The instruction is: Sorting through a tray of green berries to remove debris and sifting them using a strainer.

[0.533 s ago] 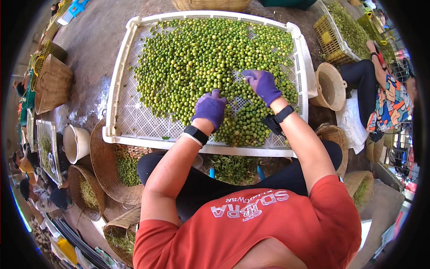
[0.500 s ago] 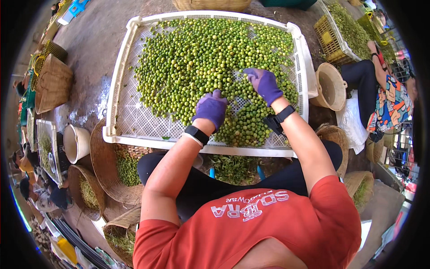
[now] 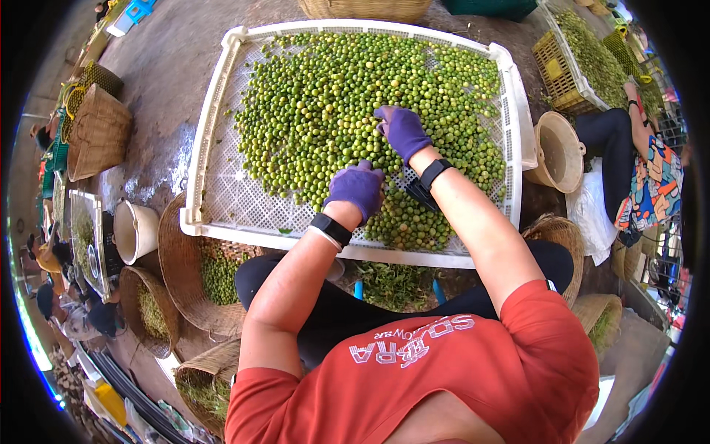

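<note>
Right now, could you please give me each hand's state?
Left hand: partly curled; whether it holds green fruits cannot be told.
Right hand: partly curled; holding likewise cannot be told.

A white perforated tray (image 3: 229,200) bears small green fruits (image 3: 325,103), spread clockwise from ten to five o'clock. One leaf (image 3: 285,231) lies at seven.

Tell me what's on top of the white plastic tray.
Small round green and yellowish fruits cover much of the white plastic tray, plus a green leaf. Your gloved left hand and right hand hide whatever lies beneath them.
</note>
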Tool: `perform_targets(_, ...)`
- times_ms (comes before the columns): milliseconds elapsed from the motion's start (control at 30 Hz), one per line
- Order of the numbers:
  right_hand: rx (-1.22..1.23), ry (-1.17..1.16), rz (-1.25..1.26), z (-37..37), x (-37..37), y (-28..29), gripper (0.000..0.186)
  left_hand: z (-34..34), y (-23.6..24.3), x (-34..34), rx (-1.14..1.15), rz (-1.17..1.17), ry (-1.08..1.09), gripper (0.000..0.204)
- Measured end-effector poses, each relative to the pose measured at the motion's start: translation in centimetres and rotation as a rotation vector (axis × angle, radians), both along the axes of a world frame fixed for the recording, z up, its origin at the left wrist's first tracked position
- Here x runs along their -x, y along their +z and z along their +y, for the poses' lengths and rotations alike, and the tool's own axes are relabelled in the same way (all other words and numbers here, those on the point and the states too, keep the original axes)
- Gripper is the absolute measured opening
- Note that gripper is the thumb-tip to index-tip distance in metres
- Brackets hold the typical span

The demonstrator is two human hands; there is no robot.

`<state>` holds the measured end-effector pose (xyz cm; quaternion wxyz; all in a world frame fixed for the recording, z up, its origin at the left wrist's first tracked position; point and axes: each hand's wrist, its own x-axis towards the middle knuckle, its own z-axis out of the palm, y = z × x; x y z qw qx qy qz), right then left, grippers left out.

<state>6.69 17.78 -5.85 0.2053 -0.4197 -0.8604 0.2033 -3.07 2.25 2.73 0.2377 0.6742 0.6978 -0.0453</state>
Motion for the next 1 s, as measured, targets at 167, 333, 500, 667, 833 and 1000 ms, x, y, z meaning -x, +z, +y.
perform_targets(167,0.016,0.051,0.037,-1.2,-1.6,-0.5,0.016,0.7,-1.3,0.9,-0.188,0.006,0.173,0.033)
perform_targets(333,-0.089,0.146,-0.133,-1.8,-1.9,-0.3,0.017,0.9,-1.3,1.1,-0.118,0.012,0.061,0.03)
perform_targets(500,-0.117,0.13,-0.19,-1.8,-2.1,-0.1,0.015,1.2,-1.3,0.4,-0.19,-0.094,0.161,0.034)
perform_targets(667,0.049,0.019,0.216,-5.6,-3.3,1.8,0.021,1.7,-4.6,1.2,-0.354,-0.51,0.288,0.037)
perform_targets(833,0.11,-0.1,0.469,-10.7,-6.3,5.9,0.021,0.8,-1.0,-1.4,0.155,-1.513,0.607,0.033)
perform_targets(1000,0.43,0.027,0.349,-16.3,-12.2,8.7,0.017,-0.5,-3.5,-1.5,0.072,-0.851,0.086,0.036)
